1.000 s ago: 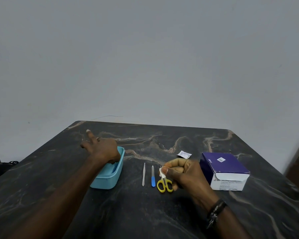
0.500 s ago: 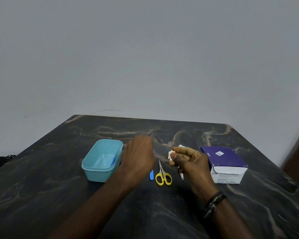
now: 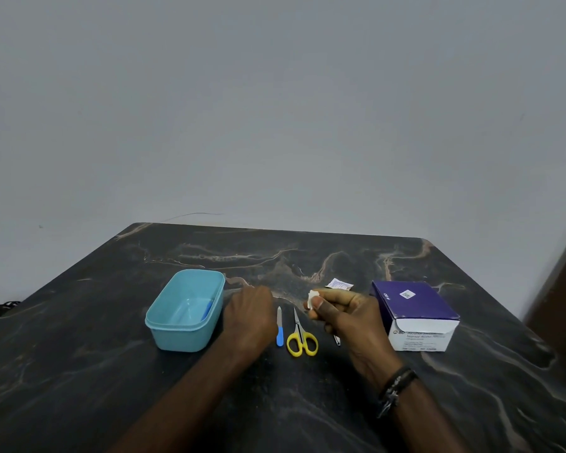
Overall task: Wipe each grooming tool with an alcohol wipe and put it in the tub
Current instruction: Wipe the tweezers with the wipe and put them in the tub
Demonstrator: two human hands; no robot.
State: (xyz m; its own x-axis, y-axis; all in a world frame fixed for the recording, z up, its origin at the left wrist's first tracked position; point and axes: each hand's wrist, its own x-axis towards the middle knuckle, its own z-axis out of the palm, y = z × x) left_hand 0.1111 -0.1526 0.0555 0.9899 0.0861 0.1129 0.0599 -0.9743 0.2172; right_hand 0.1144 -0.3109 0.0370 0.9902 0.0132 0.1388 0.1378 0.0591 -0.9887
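A light blue tub (image 3: 177,337) stands on the dark marble table (image 3: 275,253), with a blue-handled tool (image 3: 208,309) lying inside it. My left hand (image 3: 249,317) rests knuckles-up just right of the tub, its fingertips hidden. Beside it lie a blue-handled nail file (image 3: 279,327) and yellow-handled scissors (image 3: 301,339). My right hand (image 3: 347,317) pinches a white alcohol wipe (image 3: 312,302) above the table. The tip of a thin metal tool (image 3: 337,340) pokes out from under that hand.
A purple and white box of alcohol swabs (image 3: 414,313) sits to the right of my right hand. A torn wipe sachet (image 3: 340,284) lies behind the hand. A grey wall rises behind the table's far edge.
My left hand has left the tub and come right, down to the table beside the nail file, covering the spot where a silver tool lay. My right hand has lifted the wipe slightly.
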